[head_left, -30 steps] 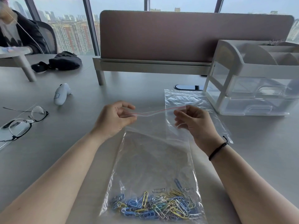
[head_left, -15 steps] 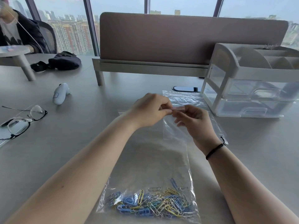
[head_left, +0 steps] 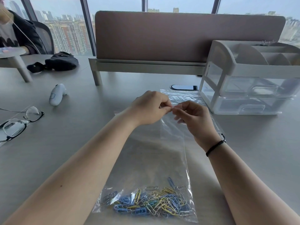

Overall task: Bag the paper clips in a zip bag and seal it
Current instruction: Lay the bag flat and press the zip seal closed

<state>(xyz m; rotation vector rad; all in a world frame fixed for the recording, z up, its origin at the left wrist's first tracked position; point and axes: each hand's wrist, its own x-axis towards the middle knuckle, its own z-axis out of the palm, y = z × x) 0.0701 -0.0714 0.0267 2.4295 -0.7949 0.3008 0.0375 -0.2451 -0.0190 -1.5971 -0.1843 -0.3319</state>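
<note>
Head view: I look down at the zip bag (head_left: 151,163) lying flat on the grey desk (head_left: 81,143), mouth away from me.
Step in hand: sealing, I judge; the paper clips (head_left: 151,204) sit in a heap at the bag's near end.
Left hand (head_left: 150,108): above the bag's far edge, fingers curled, pinching the red zip strip.
Right hand (head_left: 194,118): just right of the left, fingertips touching it, thumb and forefinger pinched on the same strip.
Next move: I would press the two tracks together here, then run the pinch along the mouth, leaving no gap.
Left of the bag: spectacles (head_left: 17,122), and a white handheld device (head_left: 56,95) farther back.
Beyond the bag: a second clear bag (head_left: 180,95), a dark phone (head_left: 184,87), a mauve divider panel (head_left: 178,34), windows onto towers.
Right of the bag: a clear drawer organiser (head_left: 250,78).
</note>
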